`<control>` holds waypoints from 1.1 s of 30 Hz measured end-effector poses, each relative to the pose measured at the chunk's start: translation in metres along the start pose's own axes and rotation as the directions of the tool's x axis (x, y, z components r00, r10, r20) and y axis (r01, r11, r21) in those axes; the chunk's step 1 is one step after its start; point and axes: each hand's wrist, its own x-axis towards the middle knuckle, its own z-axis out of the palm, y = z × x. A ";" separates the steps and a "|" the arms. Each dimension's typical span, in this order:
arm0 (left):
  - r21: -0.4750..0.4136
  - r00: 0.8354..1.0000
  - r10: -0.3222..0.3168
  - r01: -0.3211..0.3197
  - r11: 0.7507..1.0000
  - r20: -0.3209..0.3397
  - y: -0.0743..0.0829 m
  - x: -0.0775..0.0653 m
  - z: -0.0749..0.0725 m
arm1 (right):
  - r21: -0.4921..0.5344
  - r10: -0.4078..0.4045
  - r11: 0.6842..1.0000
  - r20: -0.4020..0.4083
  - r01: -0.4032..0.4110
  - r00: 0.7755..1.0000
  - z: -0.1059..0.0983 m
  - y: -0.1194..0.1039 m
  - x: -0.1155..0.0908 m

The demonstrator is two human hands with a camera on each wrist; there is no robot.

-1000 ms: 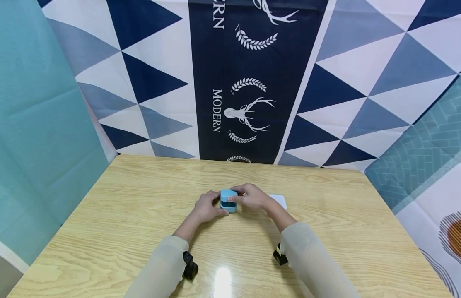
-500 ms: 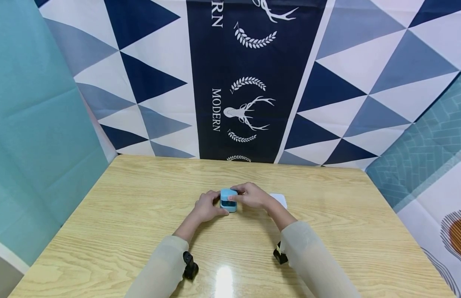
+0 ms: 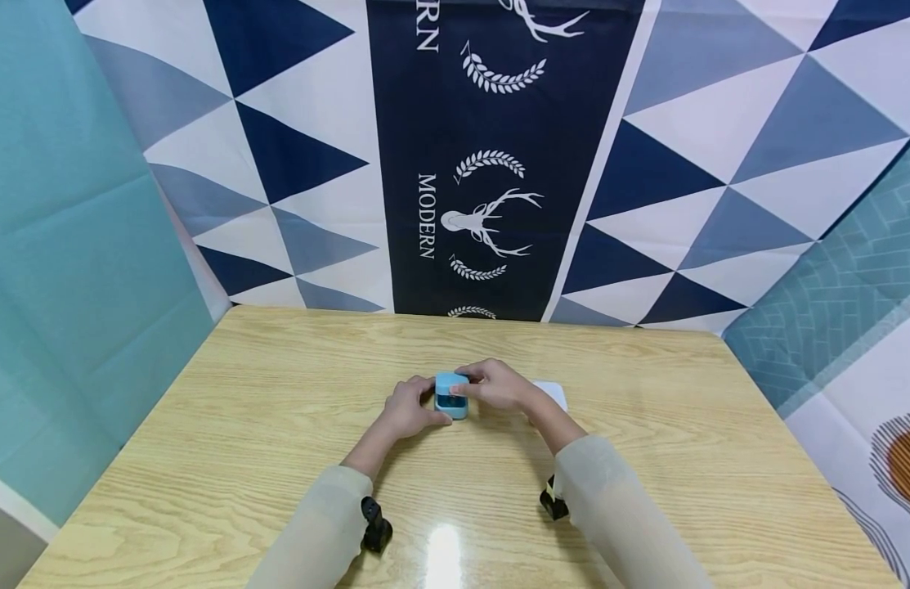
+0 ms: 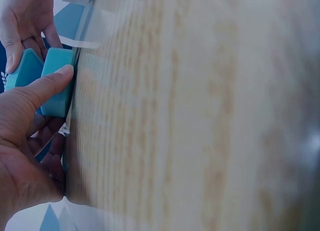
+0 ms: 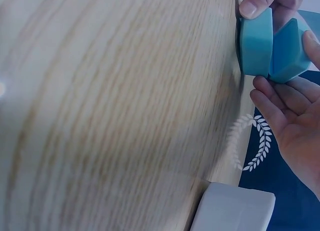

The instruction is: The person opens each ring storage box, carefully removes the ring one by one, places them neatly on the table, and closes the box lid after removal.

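A small light-blue hinged box [image 3: 452, 412] stands on the wooden table with its lid [image 5: 292, 53] tilted partway up from the base [image 5: 256, 48]. My left hand [image 3: 409, 409] grips the base from the left, its thumb pressed on the near side, as the left wrist view shows. From the right, my right hand [image 3: 499, 387] pinches the lid, with the thumb on one side and fingers on the other. A dark gap shows between lid and base in the head view; what lies inside cannot be made out.
A white, round-cornered object [image 3: 552, 394] lies on the table [image 3: 337, 352] just behind my right wrist, partly hidden by it. Patterned cloth hangs behind the table, and teal cloth [image 3: 87, 245] hangs on the left. Each forearm carries a small black device.
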 end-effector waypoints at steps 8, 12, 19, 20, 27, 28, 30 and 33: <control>-0.001 1.000 -0.001 0.001 1.000 0.001 0.000 -0.001 0.000 | 0.010 0.002 1.000 0.001 -0.002 1.000 0.000 0.000 0.000; -0.002 1.000 -0.001 0.001 1.000 -0.002 0.000 -0.001 0.001 | 0.024 0.000 1.000 0.002 0.000 1.000 0.000 -0.001 -0.001; 0.000 1.000 0.006 -0.006 1.000 -0.004 0.000 -0.001 0.001 | 0.024 -0.001 1.000 -0.002 0.001 1.000 -0.001 -0.001 -0.002; 0.002 1.000 0.007 -0.007 1.000 -0.005 0.000 -0.001 0.001 | 0.022 -0.001 1.000 -0.003 0.001 1.000 -0.001 -0.001 -0.002; -0.001 1.000 0.017 -0.017 1.000 -0.011 0.000 -0.002 0.000 | 0.007 -0.003 1.000 0.003 0.003 1.000 -0.001 0.000 -0.001; -0.002 1.000 0.018 -0.018 1.000 -0.011 0.000 -0.002 0.000 | 0.009 -0.002 1.000 0.004 0.002 1.000 -0.001 0.000 -0.001; -0.002 1.000 0.019 -0.019 1.000 -0.011 0.001 -0.002 0.000 | 0.013 0.000 1.000 0.005 0.000 1.000 -0.001 0.000 -0.001; 0.001 1.000 0.020 -0.020 1.000 -0.011 0.001 -0.002 0.000 | 0.012 -0.001 1.000 0.003 0.001 1.000 -0.001 0.000 -0.001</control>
